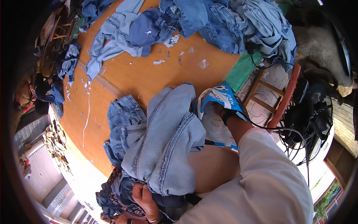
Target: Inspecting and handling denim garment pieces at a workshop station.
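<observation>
A pair of light blue jeans (160,145), turned wrong side out with its seams showing, lies bunched across my lap and the table edge. At its lower end my left hand (144,199) is closed on the cloth, thumb and fingers pinching the edge. My right hand (220,111), below a dark wristband, reaches into a blue and white plastic bag (218,136) to the right of the jeans. The bag covers its fingers, so what they touch is hidden. A darker folded denim piece (125,117) lies just left of the jeans.
Denim garments (209,22) are heaped along the far side of the orange table (149,78), with lint and thread scraps about. A red-edged wooden frame (285,97), a black cable (274,128) and a black wire-caged fan (311,112) stand right. Another hand (120,218) shows at the lower left.
</observation>
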Motion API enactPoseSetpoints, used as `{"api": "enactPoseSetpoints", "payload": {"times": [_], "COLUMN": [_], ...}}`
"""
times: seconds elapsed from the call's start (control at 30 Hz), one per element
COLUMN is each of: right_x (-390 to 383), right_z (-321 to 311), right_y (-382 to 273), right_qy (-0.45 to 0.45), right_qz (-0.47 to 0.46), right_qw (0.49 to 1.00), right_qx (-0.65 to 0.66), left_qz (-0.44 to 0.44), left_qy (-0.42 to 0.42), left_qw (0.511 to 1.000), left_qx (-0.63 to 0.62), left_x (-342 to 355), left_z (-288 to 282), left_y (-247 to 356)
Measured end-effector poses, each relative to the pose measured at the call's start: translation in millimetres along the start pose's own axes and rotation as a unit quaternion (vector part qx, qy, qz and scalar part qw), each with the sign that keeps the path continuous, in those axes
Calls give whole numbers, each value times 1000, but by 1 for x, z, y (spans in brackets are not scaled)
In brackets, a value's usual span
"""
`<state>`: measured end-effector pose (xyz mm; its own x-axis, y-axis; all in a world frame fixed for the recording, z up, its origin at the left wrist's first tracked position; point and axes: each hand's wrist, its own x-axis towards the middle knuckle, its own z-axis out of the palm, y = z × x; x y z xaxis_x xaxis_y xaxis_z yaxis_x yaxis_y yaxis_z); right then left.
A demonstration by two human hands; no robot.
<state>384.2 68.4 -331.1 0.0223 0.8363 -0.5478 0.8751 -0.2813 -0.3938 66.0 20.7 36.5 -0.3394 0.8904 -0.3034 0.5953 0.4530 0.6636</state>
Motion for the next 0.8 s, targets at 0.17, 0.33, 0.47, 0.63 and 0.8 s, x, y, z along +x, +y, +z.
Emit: {"api": "enactPoseSetpoints", "payload": {"times": [0.17, 0.33, 0.47, 0.63, 0.8], "right_x": [19, 20, 21, 27, 26], "right_z": [16, 24, 21, 16, 9], "right_y": [-11, -18, -17, -22, -24], "right_qy": [19, 34, 58, 92, 150], "right_qz": [28, 53, 74, 96, 125], "right_qw": [999, 998, 995, 990, 980], "right_qx": [-11, -29, -38, -44, -45], "left_qz": [-46, -61, -59, -74, 258], "left_qy": [-18, 20, 24, -21, -67], "left_qw": [998, 998, 998, 997, 956], "left_qx": [-38, 0, -15, -32, 123], "left_x": [5, 3, 4, 8, -10], "left_z": [0, 0, -2, -6, -30], "left_y": [8, 4, 0, 3, -73]}}
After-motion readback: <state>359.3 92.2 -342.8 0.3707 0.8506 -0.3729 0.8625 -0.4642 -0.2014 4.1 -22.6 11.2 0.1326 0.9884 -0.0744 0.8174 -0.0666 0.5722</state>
